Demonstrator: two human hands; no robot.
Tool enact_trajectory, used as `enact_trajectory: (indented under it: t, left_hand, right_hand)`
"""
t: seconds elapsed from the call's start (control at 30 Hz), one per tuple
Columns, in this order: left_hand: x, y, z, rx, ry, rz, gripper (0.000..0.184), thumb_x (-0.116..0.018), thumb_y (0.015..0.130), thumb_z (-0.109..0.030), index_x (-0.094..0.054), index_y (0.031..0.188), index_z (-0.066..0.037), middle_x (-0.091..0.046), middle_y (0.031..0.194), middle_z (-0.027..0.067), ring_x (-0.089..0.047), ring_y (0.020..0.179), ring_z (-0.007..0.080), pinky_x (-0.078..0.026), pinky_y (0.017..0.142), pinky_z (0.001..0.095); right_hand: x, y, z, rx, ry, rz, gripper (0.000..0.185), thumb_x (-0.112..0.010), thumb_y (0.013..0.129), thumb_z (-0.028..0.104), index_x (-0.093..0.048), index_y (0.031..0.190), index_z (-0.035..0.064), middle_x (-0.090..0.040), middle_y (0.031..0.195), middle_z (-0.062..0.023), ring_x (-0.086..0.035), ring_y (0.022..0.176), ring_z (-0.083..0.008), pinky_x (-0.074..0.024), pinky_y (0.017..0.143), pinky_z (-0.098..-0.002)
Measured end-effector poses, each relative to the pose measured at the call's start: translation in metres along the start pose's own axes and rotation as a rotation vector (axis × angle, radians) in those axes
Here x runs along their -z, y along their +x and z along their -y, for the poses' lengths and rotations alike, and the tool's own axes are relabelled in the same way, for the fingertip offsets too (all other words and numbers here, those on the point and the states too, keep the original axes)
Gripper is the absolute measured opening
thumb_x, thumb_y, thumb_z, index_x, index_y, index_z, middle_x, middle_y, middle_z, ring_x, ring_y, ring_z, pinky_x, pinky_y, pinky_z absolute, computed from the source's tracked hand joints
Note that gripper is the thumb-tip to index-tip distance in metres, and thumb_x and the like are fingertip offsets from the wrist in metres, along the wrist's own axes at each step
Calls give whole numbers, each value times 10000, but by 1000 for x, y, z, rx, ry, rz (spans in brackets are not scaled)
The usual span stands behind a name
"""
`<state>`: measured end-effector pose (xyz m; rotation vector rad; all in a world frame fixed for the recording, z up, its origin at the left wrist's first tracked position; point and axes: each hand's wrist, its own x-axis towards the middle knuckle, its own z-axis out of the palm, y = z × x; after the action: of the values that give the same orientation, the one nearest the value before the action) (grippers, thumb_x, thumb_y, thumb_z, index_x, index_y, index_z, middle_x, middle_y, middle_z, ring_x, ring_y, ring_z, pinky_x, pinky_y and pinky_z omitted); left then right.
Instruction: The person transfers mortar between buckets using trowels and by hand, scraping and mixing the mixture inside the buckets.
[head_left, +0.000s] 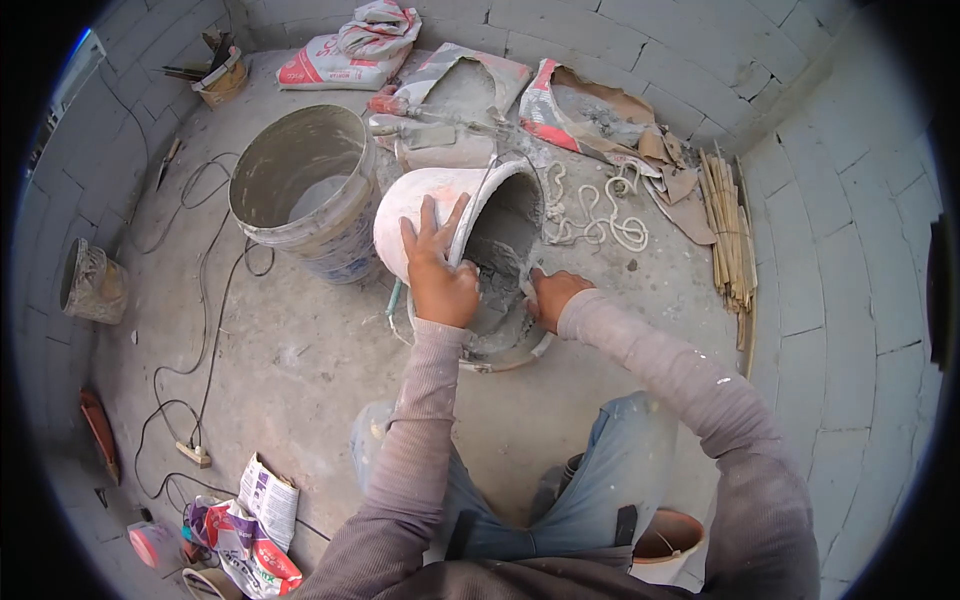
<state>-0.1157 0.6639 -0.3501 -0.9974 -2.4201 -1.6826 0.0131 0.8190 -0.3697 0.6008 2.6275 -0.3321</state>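
Note:
A pale pinkish-white bucket (pixel 408 212) is tipped on its side over a lower bucket (pixel 490 362), its mouth facing right and down. Wet grey mortar (pixel 497 240) coats its inside. My left hand (pixel 440 270) grips the tipped bucket by its wall and rim, fingers spread over the outside. At the mouth's right edge is my right hand (pixel 557 300), its fingers closed. A mortar-smeared edge touches its fingertips; I cannot make out what it holds. Below both hands, grey mortar also shows in the lower bucket.
A large bucket (pixel 345 215) stands to the left. Torn cement bags (pixel 560 130), a coiled rope (pixel 625 232) and a bundle of wooden sticks (pixel 728 230) lie behind and right. Cables (pixel 205 320) with a power strip (pixel 193 455) run along the left floor. Block walls surround the space.

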Motion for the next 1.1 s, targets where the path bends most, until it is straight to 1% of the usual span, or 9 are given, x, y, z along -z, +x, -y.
enact_trajectory:
  t: [0.13, 0.27, 0.43, 0.6, 0.7, 0.83, 0.9, 1.03, 1.1]
  left_hand:
    - [1, 5, 0, 0, 41, 4, 840, -557, 644, 112, -557, 1394, -266, -343, 1542, 217, -220, 1413, 536, -222, 1185, 488]
    - [3, 21, 3, 29, 28, 46, 845, -562, 650, 111, -551, 1397, -282, -340, 1540, 224, -215, 1415, 534, -221, 1187, 489]
    - [-5, 9, -3, 71, 87, 41, 824, -575, 649, 111, -576, 1375, -278, -335, 1546, 213, -207, 1425, 521, -237, 1183, 486]
    - [1, -15, -3, 60, -27, 32, 836, -573, 629, 131, -596, 1360, -274, -319, 1559, 208, -183, 1452, 486, -235, 1184, 472]
    - [7, -25, -3, 57, -101, 11, 840, -545, 623, 145, -588, 1370, -236, -311, 1561, 222, -164, 1470, 459, -204, 1190, 456]
    - [6, -42, 0, -3, -95, 3, 917, -537, 595, 169, -513, 1439, -191, -264, 1589, 203, -131, 1488, 429, -184, 1194, 435]
    - [9, -54, 5, 15, -147, -9, 937, -527, 590, 166, -460, 1469, -151, -247, 1597, 199, -109, 1495, 418, -163, 1198, 433]
    - [20, -60, 13, 1, -116, -8, 999, -519, 587, 130, -272, 1539, -46, -240, 1602, 175, -68, 1504, 394, -33, 1214, 444]
    - [23, -56, 18, -78, -65, -16, 1009, -505, 596, 109, -212, 1549, -42, -304, 1575, 160, -143, 1500, 345, 33, 1218, 469]
  right_hand:
    - [71, -39, 8, 199, -619, -385, 359, -528, 916, 124, -530, 1256, 10, -645, 1104, -196, -679, 972, -362, -554, 755, -444]
    - [119, -33, -12, 187, -716, -544, 366, -503, 925, 95, -493, 1280, 4, -636, 1094, -204, -688, 931, -373, -560, 732, -446]
    - [79, 14, -32, -192, -299, -193, 383, -563, 925, 198, -475, 1237, -6, -665, 1015, -272, -679, 895, -436, -542, 797, -518]
    - [-13, 18, -31, -242, 22, 18, 479, -637, 897, 328, -543, 1201, -31, -658, 1078, -292, -643, 1058, -423, -511, 927, -469]
    - [-41, 2, -10, -272, 376, 91, 462, -634, 900, 343, -589, 1153, -41, -657, 1092, -285, -650, 1057, -395, -512, 927, -454]
    - [-29, -17, -4, -278, 429, 159, 446, -615, 911, 348, -618, 1112, -51, -646, 1127, -287, -660, 1041, -376, -516, 923, -433]
    - [-16, -17, -13, -98, 152, 44, 450, -595, 923, 333, -585, 1166, -46, -663, 1086, -263, -677, 988, -378, -529, 889, -450]
    - [16, -44, 1, -73, -22, -201, 421, -564, 927, 251, -520, 1243, -24, -658, 989, -246, -677, 910, -400, -546, 799, -493]
    - [10, -33, 0, 39, -195, -613, 433, -522, 920, 149, -435, 1315, -3, -647, 1004, -219, -678, 876, -406, -559, 767, -480]
